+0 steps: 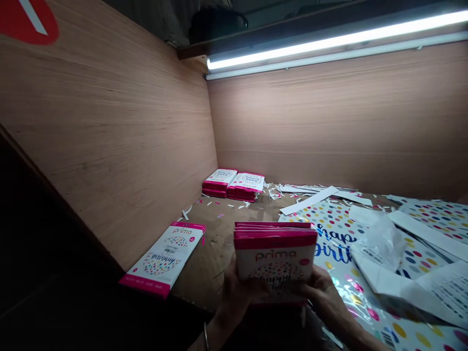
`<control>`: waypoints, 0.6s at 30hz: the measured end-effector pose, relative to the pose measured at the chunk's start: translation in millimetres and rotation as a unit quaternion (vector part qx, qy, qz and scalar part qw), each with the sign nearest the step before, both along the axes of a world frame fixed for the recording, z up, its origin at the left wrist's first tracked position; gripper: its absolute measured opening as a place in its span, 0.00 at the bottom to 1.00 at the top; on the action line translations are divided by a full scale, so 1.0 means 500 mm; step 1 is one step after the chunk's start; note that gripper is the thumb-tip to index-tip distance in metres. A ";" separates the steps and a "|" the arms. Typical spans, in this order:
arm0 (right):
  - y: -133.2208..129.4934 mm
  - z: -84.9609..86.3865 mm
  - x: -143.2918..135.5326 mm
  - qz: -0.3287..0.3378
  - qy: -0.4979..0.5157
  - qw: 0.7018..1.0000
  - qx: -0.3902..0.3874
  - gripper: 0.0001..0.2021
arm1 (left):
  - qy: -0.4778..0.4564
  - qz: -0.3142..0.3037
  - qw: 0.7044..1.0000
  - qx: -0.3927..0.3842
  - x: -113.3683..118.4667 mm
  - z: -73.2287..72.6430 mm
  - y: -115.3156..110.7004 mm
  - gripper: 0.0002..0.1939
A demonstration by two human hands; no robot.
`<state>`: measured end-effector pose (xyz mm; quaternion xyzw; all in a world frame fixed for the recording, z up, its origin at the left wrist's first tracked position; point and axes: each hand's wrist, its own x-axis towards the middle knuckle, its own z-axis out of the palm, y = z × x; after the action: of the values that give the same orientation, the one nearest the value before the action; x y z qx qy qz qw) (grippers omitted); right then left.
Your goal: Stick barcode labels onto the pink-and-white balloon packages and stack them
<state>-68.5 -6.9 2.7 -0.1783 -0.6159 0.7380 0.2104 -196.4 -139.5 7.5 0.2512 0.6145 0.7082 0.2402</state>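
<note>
A stack of pink-and-white "prima" happy birthday packets [276, 258] is held upright near the front of the table. My left hand [237, 287] grips its left side, thumb across the front face. From the right, my right hand [320, 290] closes on the other side, thumb also on the front. The packets' pink top edges are slightly fanned apart. Fingers behind the stack are hidden. To the left, apart from my hands, a longer packet of the same print [166, 258] lies by the table's front edge.
Two piles of similar packets [245, 184] stand in the back left corner. Dotted happy birthday sheets [336, 234], a crumpled clear wrapper [383, 239] and white paper strips [310, 201] cover the right side. Wooden panels [146, 112] enclose the left and back; a lit tube [329, 43] hangs above.
</note>
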 end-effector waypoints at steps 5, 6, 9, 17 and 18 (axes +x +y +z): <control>-0.007 0.011 0.018 0.002 -0.037 0.999 -0.001 0.14 | -0.012 0.024 0.999 -0.030 0.021 -0.019 -0.008 0.31; -0.010 0.019 0.018 -0.002 -0.041 0.999 -0.007 0.14 | -0.011 0.027 0.999 -0.029 0.024 -0.017 -0.008 0.29; -0.021 0.038 0.018 -0.008 -0.059 0.998 -0.001 0.14 | -0.004 0.027 0.999 -0.017 0.030 -0.014 -0.006 0.24; -0.027 0.043 0.019 -0.002 -0.077 0.997 -0.010 0.11 | -0.023 0.015 1.000 0.002 0.039 -0.023 -0.009 0.25; -0.028 0.041 0.018 -0.012 -0.081 0.997 -0.009 0.11 | -0.029 0.013 0.999 0.008 0.039 -0.021 -0.009 0.27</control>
<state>-59.6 -20.8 23.2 -0.2469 -0.6219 0.7242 0.1667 -176.7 -144.1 -3.2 0.2246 0.6053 0.7228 0.2466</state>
